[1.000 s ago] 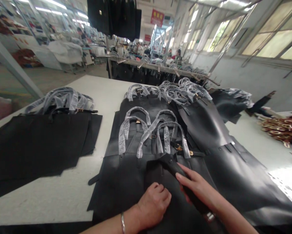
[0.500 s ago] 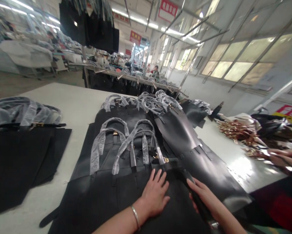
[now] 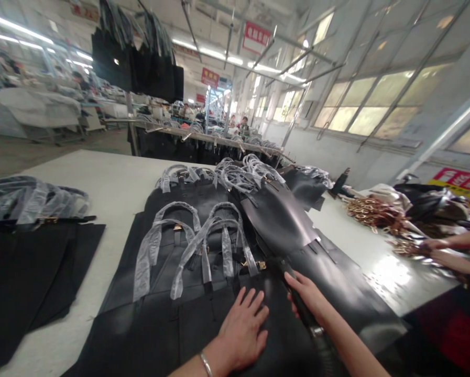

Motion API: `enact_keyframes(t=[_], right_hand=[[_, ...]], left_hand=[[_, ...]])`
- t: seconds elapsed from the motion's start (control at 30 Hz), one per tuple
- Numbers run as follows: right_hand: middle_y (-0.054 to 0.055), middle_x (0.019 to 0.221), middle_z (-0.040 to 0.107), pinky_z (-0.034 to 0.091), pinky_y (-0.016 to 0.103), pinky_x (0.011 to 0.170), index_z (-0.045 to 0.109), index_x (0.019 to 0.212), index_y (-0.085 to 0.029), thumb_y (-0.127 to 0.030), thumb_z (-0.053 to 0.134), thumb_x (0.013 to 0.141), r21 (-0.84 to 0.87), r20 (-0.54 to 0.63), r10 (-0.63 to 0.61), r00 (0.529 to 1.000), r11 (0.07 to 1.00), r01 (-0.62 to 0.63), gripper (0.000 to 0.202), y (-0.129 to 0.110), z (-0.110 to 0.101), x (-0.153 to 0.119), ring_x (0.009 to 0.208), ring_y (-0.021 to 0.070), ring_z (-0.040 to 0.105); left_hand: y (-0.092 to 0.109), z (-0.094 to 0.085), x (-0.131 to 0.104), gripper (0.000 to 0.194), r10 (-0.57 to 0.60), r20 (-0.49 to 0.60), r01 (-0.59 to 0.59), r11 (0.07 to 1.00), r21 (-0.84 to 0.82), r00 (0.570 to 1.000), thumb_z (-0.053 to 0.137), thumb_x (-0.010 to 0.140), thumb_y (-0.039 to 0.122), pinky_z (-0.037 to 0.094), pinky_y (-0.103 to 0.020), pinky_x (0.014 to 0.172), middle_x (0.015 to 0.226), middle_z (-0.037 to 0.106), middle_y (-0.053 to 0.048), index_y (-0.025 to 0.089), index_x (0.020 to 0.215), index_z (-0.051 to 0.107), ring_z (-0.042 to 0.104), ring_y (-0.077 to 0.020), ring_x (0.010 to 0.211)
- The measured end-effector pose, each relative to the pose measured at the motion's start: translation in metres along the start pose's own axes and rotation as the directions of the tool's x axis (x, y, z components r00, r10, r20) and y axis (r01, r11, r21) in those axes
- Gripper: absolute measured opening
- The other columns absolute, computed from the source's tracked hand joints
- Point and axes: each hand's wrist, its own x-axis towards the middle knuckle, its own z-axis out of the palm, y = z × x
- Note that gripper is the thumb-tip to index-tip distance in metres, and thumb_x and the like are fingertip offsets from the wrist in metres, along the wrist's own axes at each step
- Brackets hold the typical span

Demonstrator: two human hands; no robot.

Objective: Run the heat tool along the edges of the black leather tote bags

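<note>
My left hand lies flat with fingers spread on a black leather bag, just below its handles. Clear plastic film wraps these looped handles, and a gold buckle shows at the base of one. In my right hand is a black stick-shaped tool with a silver ring and a ribbed, hose-like rear end. Its exact kind cannot be made out. The tool's front end points toward the black strap by the gold buckle; whether they touch is unclear.
More black bags overlap behind and to the right. Another stack lies on the left of the pale table. At right, a co-worker's hands are at a heap of brown straps with gold hardware.
My right hand has moved the tool forward and left, closer to the buckle. The left hand stays flat on the bag. The view has shifted slightly.
</note>
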Motion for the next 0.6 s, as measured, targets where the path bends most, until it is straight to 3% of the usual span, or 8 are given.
enact_keyframes(t=[0.1,0.2,0.27,0.37,0.47,0.53,0.6], right_hand=[[-0.008,0.055,0.054,0.043,0.018,0.035,0.043,0.123,-0.025,-0.055,0.05,0.088,0.014,-0.037,-0.065,0.997,0.998,0.065,0.047,-0.002,-0.002,-0.009,0.037,0.0102,0.053],[-0.008,0.056,0.056,0.042,0.018,0.034,0.042,0.127,-0.026,-0.056,0.052,0.087,-0.004,-0.002,-0.042,0.999,0.999,0.042,0.052,0.0,-0.008,-0.027,0.036,0.0101,0.052],[-0.007,0.054,0.056,0.042,0.019,0.032,0.04,0.131,-0.025,-0.056,0.055,0.085,-0.034,0.024,0.007,1.0,0.999,-0.006,0.057,0.004,-0.01,-0.036,0.035,0.011,0.052],[-0.007,0.051,0.056,0.041,0.019,0.029,0.037,0.136,-0.024,-0.057,0.057,0.083,-0.075,0.034,0.077,0.996,0.994,-0.074,0.066,0.015,-0.008,-0.04,0.033,0.0128,0.053],[-0.008,0.049,0.054,0.039,0.019,0.029,0.032,0.139,-0.023,-0.058,0.057,0.082,-0.098,0.013,0.086,0.996,0.992,-0.084,0.072,0.026,0.0,-0.034,0.032,0.0127,0.052],[-0.008,0.05,0.053,0.041,0.02,0.031,0.03,0.14,-0.023,-0.061,0.055,0.082,-0.109,-0.037,0.018,0.999,0.994,-0.022,0.074,0.031,0.006,-0.031,0.033,0.0129,0.053],[-0.006,0.053,0.054,0.046,0.025,0.035,0.033,0.139,-0.025,-0.066,0.053,0.081,-0.148,-0.105,-0.1,0.989,0.985,0.083,0.074,0.032,0.01,-0.029,0.039,0.0167,0.058]], left_hand=[[-0.004,0.006,-0.002,0.045,0.007,-0.029,-0.008,1.0,-0.024,1.0,0.048,0.09,0.037,0.021,-0.048,0.117,0.148,0.038,-0.007,0.023,0.133,0.047,0.031,-0.0255,0.138],[-0.01,0.011,-0.008,0.041,-0.118,-0.146,0.115,0.993,-0.029,0.982,0.046,0.088,0.018,0.033,-0.041,0.112,0.142,0.045,-0.006,0.021,0.128,0.05,0.04,-0.0216,0.131],[-0.016,0.007,-0.013,0.043,-0.255,-0.287,0.271,0.962,0.017,0.923,0.048,0.085,0.013,0.035,-0.045,0.109,0.138,0.048,-0.01,0.019,0.128,0.05,0.043,-0.0246,0.127],[-0.026,-0.009,-0.024,0.049,-0.423,-0.443,0.515,0.851,0.105,0.79,0.062,0.08,0.024,0.037,-0.054,0.102,0.131,0.049,-0.017,0.012,0.126,0.049,0.044,-0.0339,0.121],[-0.032,-0.031,-0.029,0.05,-0.546,-0.407,0.644,0.749,0.154,0.732,0.073,0.073,0.037,0.043,-0.053,0.091,0.118,0.053,-0.016,0.01,0.111,0.056,0.049,-0.0358,0.11],[-0.035,-0.041,-0.029,0.047,-0.612,-0.336,0.681,0.718,0.144,0.716,0.077,0.068,0.041,0.045,-0.05,0.087,0.111,0.053,-0.013,0.012,0.101,0.058,0.052,-0.0333,0.103],[-0.039,-0.044,-0.028,0.055,-0.681,-0.298,0.728,0.682,0.078,0.669,0.083,0.061,0.04,0.047,-0.047,0.085,0.113,0.051,-0.014,0.012,0.101,0.056,0.053,-0.0316,0.101]])
